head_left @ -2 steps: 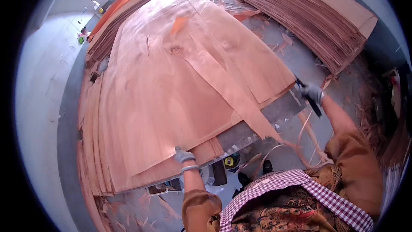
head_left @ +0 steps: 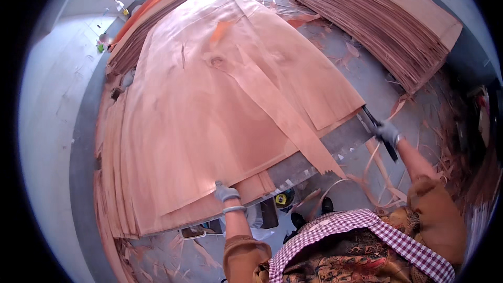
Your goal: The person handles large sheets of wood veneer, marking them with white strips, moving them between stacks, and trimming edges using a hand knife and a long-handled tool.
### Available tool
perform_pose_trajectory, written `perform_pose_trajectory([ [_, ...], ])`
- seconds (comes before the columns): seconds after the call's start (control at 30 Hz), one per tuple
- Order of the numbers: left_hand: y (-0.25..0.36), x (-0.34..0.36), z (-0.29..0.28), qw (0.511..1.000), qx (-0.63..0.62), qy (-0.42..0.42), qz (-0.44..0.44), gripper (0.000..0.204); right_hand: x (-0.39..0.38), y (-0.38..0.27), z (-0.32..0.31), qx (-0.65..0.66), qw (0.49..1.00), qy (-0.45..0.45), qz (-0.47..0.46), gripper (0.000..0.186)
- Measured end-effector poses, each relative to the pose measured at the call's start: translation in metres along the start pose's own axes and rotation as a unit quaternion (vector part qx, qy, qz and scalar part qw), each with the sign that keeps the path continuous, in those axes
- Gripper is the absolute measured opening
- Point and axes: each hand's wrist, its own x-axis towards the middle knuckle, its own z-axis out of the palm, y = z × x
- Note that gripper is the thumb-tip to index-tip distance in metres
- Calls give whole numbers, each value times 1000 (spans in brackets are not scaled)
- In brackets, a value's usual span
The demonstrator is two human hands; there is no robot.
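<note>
Grey cloth covered my right fingers (head_left: 386, 130), which were wrapped round a long black tool (head_left: 370, 115); its tip met the right corner of a thin, pinkish-brown wood sheet (head_left: 209, 120), though whether over or under the edge I couldn't tell. My left fingers (head_left: 224, 191), gloved alike, were at that sheet's near edge, well apart from the right; whether they pinched it or only pressed on it, I cannot tell. A pale band (head_left: 234, 209) circled my left wrist. The sheet lay spread over the counter (head_left: 343, 139), whose dark surface showed at the near right side. Between my hands a long wood strip (head_left: 293, 126) slanted across the sheet, its ragged end sticking out past the counter's edge. Farther up lay an orange patch (head_left: 221, 31). Below the near edge I saw a round yellow-and-black thing (head_left: 281, 199). Off to the right, scraps (head_left: 352, 50) littered the grey floor (head_left: 367, 81), and a thick stack of sheets (head_left: 361, 21) stood beside them.
</note>
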Motion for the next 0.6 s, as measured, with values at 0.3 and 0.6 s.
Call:
perform_pose_trajectory([
  [0.3,11,-2,3,988,-98,-82,-87,32,-112,38,18,198,977,62,57,17],
  [0.6,-10,-20,73,967,-129,-136,-173,30,-69,29,16,107,992,59,42,19],
])
